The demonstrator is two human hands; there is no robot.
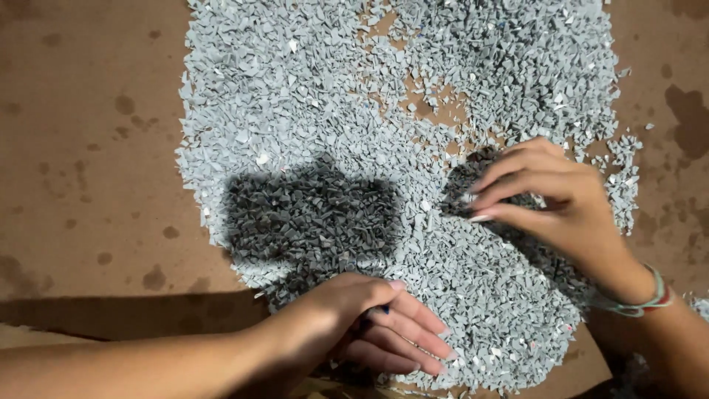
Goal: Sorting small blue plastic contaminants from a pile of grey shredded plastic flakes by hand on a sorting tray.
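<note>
Spreading grey plastic flakes (332, 111), right fingers (502, 181) lie extended, empty; left fingers (413, 325) pinch something small.

Pale blue-grey plastic flakes (310, 111), a few white bits scattered among them, darker slate where shadow falls at the middle; brown floor (88, 133) blotched with darker brown stains on the left and far right; a tiny dark blue piece (384, 309) pinched in the left hand (369, 325); mint-green, white and red bands of a bracelet (650, 295) on the right wrist
</note>
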